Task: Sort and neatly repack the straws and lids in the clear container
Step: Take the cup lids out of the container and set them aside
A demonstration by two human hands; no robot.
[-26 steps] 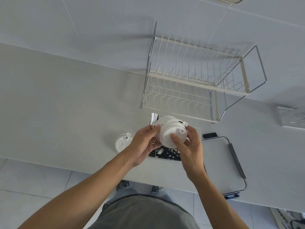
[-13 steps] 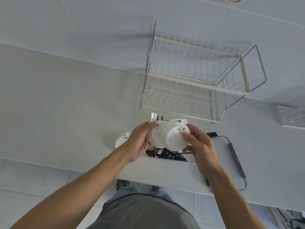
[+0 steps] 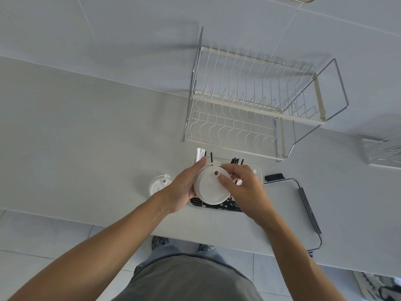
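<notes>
Centre frame: left hand (image 3: 184, 187) and right hand (image 3: 243, 190) both grip white lids (image 3: 211, 187) above the container (image 3: 259, 170) of straws (image 3: 235, 160).

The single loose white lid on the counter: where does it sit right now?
In the head view, the loose lid lies flat on the counter, just left of the left hand and the clear container, apart from the lid stack both hands hold.
</notes>
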